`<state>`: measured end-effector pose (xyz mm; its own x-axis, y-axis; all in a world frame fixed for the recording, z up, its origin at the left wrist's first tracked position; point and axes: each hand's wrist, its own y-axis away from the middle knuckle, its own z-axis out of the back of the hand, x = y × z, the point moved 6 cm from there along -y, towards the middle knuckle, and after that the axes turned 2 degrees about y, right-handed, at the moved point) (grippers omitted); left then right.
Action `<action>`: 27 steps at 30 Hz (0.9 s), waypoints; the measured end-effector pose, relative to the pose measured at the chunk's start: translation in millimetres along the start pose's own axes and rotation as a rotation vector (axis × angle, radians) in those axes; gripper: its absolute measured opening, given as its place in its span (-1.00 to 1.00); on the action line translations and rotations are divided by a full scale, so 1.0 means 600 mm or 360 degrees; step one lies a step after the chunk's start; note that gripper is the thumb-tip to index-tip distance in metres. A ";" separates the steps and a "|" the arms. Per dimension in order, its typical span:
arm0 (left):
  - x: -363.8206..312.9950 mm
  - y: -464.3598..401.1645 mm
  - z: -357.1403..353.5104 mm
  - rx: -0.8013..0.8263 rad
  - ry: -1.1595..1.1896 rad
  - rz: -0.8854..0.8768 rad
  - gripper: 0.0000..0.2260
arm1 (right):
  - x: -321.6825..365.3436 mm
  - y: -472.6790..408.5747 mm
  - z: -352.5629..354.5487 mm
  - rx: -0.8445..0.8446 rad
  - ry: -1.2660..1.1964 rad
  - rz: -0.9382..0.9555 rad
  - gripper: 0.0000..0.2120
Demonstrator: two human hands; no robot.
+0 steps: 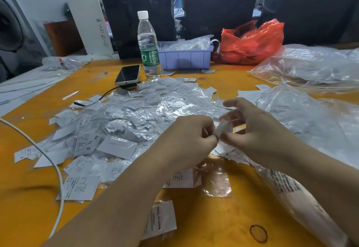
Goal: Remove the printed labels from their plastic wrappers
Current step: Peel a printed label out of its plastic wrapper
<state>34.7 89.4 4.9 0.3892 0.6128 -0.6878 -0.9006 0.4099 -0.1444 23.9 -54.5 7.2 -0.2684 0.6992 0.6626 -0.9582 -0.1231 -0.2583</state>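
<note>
A wide pile of small white printed labels in clear plastic wrappers point(124, 122) covers the middle of the yellow table point(223, 225). Above its near right edge, my left hand point(186, 139) and my right hand point(252, 130) meet fingertip to fingertip. Both pinch one wrapped label point(223, 128), which stands tilted between them. My right hand's other fingers are spread above it. An empty clear wrapper point(215, 180) lies flat on the table just below the hands. Loose labels point(79, 188) lie near my left forearm.
A water bottle point(148, 46) and a phone point(128, 74) stand behind the pile. A lilac tray point(184, 58) and a red plastic bag point(252, 42) sit at the back. Large clear bags point(310, 66) fill the right side. A white cable point(48, 155) crosses the left.
</note>
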 end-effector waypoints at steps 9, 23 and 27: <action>-0.001 -0.002 0.013 -0.0102 -0.0048 0.0042 -0.80 | -0.009 -0.005 0.023 -0.0251 -0.0187 -0.0030 -0.51; -0.027 -0.005 0.009 -0.0231 -0.1015 -0.0245 -0.87 | 0.008 0.005 0.056 -0.0623 -0.0316 0.0057 -0.80; -0.016 -0.011 0.001 -0.0102 -0.1057 -0.0204 -0.85 | 0.026 0.009 0.049 -0.0530 -0.0362 0.0170 -0.81</action>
<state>37.1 81.5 12.8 0.5117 0.8552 -0.0827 -0.8410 0.4789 -0.2517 11.8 -65.1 36.7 -0.4154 0.5169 0.7485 -0.8495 0.0739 -0.5224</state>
